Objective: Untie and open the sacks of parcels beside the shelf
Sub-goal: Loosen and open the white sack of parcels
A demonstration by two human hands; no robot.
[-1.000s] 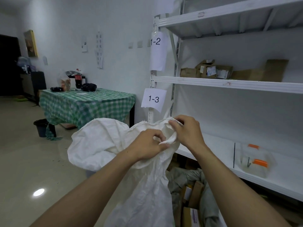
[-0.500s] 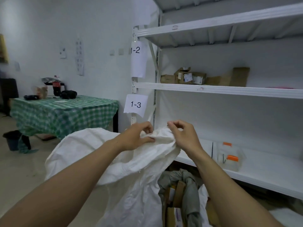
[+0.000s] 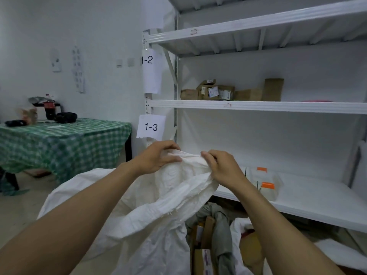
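A white woven sack (image 3: 158, 205) stands in the foreground, before the white metal shelf unit (image 3: 258, 106) that fills the right side. The left hand (image 3: 156, 157) and right hand (image 3: 220, 167) grip the sack's top edge side by side. Low down, between this sack and the unit, lies a grey cloth sack (image 3: 220, 225) with brown cardboard parcels (image 3: 204, 257) in it. A clear plastic box with orange clips (image 3: 264, 183) sits on the lower shelf, just right of the right hand. Brown cardboard boxes (image 3: 216, 92) sit on the shelf above. On the unit's left post, the paper label "1-2" (image 3: 152, 70) hangs above the paper label "1-3" (image 3: 151, 127). A table under a green checked cloth (image 3: 65, 139) stands to the left, against the back wall
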